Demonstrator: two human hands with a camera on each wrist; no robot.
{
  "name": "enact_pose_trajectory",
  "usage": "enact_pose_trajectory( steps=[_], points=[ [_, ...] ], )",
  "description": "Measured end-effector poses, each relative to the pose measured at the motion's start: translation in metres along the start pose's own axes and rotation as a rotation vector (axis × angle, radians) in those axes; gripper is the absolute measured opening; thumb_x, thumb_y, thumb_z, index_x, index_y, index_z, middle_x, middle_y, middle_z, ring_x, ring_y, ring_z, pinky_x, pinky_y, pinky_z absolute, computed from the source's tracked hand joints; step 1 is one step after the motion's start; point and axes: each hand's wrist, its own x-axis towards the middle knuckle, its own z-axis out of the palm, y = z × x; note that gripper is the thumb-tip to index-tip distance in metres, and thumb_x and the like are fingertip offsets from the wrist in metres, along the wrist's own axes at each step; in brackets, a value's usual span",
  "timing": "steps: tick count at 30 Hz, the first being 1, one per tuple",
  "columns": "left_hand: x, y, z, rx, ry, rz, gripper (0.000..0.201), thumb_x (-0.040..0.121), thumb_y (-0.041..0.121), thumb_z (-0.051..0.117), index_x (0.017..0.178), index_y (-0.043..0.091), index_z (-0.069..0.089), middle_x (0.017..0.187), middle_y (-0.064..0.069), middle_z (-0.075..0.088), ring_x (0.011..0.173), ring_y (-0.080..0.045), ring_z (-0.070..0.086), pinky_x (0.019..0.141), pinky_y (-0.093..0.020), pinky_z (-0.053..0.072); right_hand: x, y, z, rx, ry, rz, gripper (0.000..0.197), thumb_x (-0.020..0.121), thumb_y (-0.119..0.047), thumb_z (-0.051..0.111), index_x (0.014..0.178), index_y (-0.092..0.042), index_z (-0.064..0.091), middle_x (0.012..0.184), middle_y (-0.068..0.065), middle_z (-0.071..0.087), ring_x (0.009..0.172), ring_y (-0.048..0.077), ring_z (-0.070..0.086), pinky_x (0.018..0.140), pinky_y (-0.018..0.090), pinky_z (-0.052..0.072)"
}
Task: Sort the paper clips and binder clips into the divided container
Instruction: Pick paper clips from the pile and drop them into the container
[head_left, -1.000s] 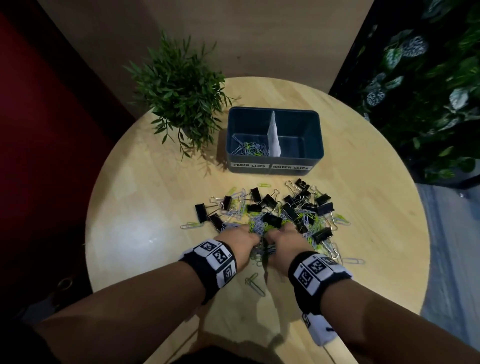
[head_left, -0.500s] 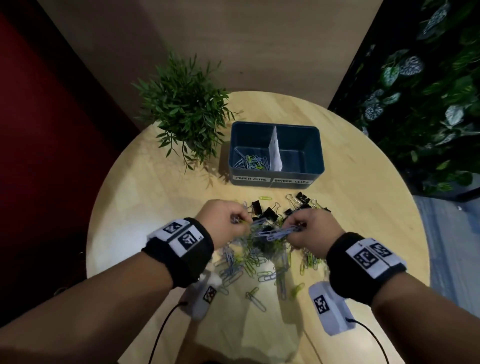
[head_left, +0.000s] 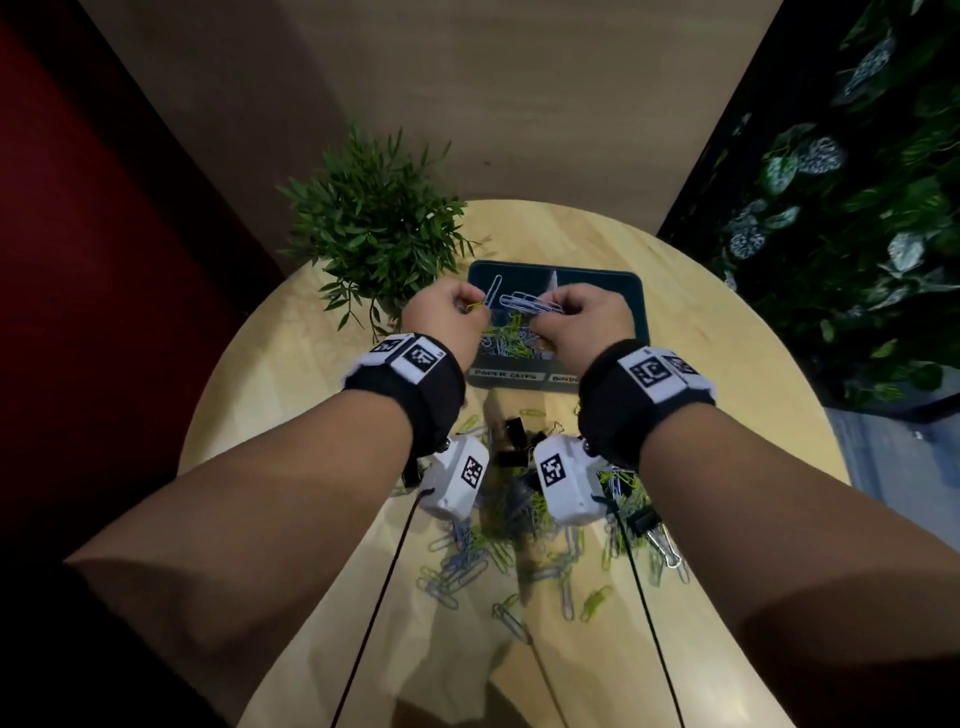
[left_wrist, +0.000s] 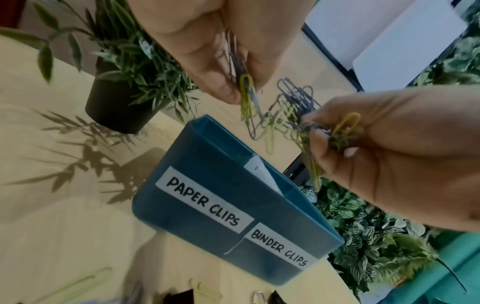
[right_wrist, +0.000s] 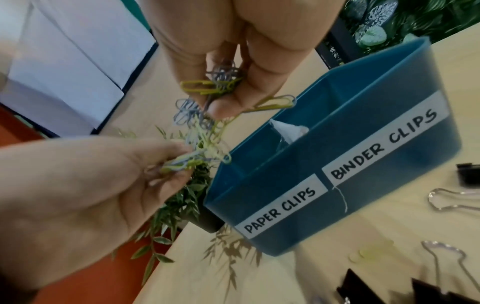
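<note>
**Head view: both hands over the paper-clip side**

Potted plant (head_left: 374, 228) stands at the table's (head_left: 291, 395) far left edge. Left hand (head_left: 447, 319), fingers curled, pinches a small bunch of paper clips (left_wrist: 246, 96). Right hand (head_left: 584, 325), also curled, grips a tangled clump (right_wrist: 205, 127). Both hang above the left compartment of the divided container (head_left: 636, 312), labelled PAPER CLIPS. Loose paper clips and binder clips (head_left: 511, 457) lie on the table near its front edge.

Head view looks steeply down over the table (head_left: 727, 364) — both wrist views, close, share the container (left_wrist: 207, 164).
</note>
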Motion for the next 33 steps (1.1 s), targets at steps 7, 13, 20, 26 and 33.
enact_pose_trajectory(
  steps=[7, 13, 20, 26, 33],
  points=[
    [0.007, 0.003, 0.015, 0.041, -0.083, -0.01, 0.03, 0.096, 0.019, 0.048, 0.122, 0.013, 0.06, 0.121, -0.009, 0.065, 0.107, -0.027, 0.061, 0.089, -0.029, 0.047, 0.016, 0.006, 0.022, -0.05, -0.002, 0.051, 0.035, 0.088, -0.027, 0.062, 0.119, -0.012, 0.06, 0.111, 0.006, 0.063, 0.107, 0.022, 0.061, 0.093, 0.03, 0.048],
    [0.004, -0.002, 0.007, -0.04, -0.211, 0.007, 0.031, 0.096, 0.012, 0.044, 0.123, 0.017, 0.06, 0.125, -0.004, 0.064, 0.11, -0.022, 0.061, 0.094, -0.025, 0.046, 0.015, 0.009, 0.009, 0.039, -0.085, 0.044, 0.035, 0.092, -0.01, 0.053, 0.128, -0.01, 0.056, 0.121, 0.005, 0.061, 0.111, 0.018, 0.057, 0.103, 0.038, 0.045],
    [-0.056, -0.016, -0.017, 0.193, -0.547, 0.099, 0.011, 0.088, 0.017, 0.062, 0.096, 0.023, 0.066, 0.098, 0.007, 0.065, 0.082, -0.008, 0.06, 0.075, -0.024, 0.053, -0.035, 0.041, -0.042, -0.309, -0.155, 0.091, 0.019, 0.091, -0.016, 0.054, 0.077, -0.011, 0.066, 0.076, 0.003, 0.063, 0.073, 0.021, 0.059, 0.078, 0.038, 0.055],
    [-0.119, -0.068, 0.015, 0.826, -0.974, 0.385, 0.052, 0.085, 0.032, 0.063, 0.134, 0.025, 0.046, 0.132, -0.003, 0.046, 0.12, -0.023, 0.045, 0.1, -0.033, 0.04, -0.098, 0.101, -0.034, -1.06, -0.658, 0.201, 0.021, 0.09, -0.024, 0.052, 0.094, -0.008, 0.066, 0.101, 0.007, 0.068, 0.09, 0.02, 0.065, 0.073, 0.026, 0.056],
    [-0.149, -0.094, 0.041, 0.82, -0.908, 0.352, 0.063, 0.082, 0.009, 0.059, 0.138, 0.027, 0.034, 0.139, -0.005, 0.034, 0.128, -0.031, 0.031, 0.106, -0.043, 0.037, -0.141, 0.137, -0.021, -0.868, -0.57, 0.304, 0.056, 0.084, -0.01, 0.061, 0.134, -0.01, 0.037, 0.138, 0.013, 0.034, 0.118, 0.027, 0.052, 0.097, 0.03, 0.045]
  ],
)
